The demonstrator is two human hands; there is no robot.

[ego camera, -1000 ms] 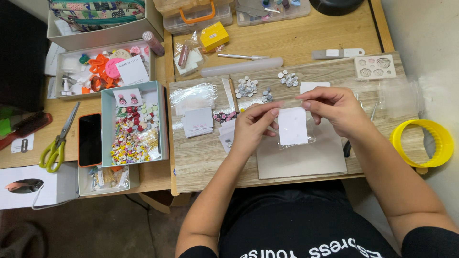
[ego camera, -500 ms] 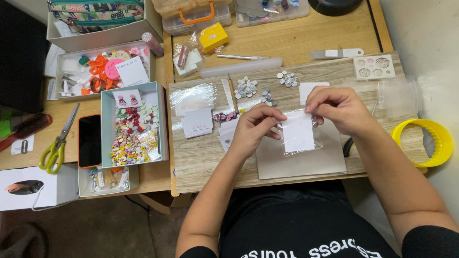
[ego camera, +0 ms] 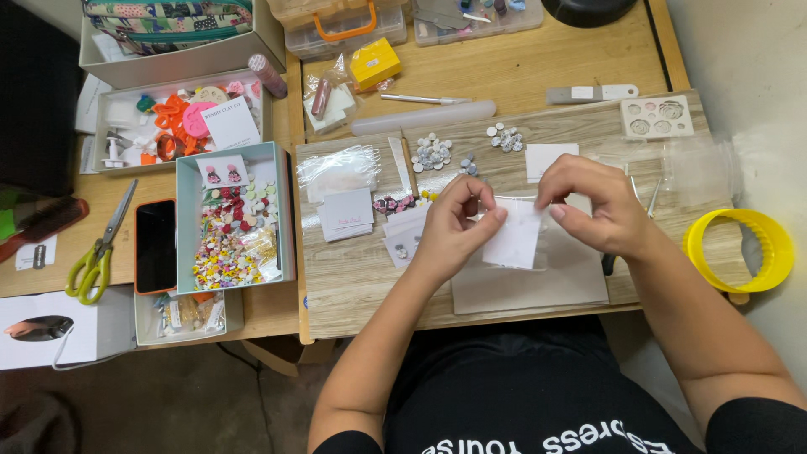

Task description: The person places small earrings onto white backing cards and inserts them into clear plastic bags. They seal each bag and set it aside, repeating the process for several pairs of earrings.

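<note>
Head view: left hand [ego camera: 454, 223] and right hand [ego camera: 593, 206] pinching small white card [ego camera: 513, 235] (clear-sleeved); yellow box [ego camera: 374, 63] beyond.

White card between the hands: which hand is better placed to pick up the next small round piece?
Left, probably. The left hand is closer to the round pieces lying just beyond it. The right hand pinches the white card at its top edge, farther off.
</note>
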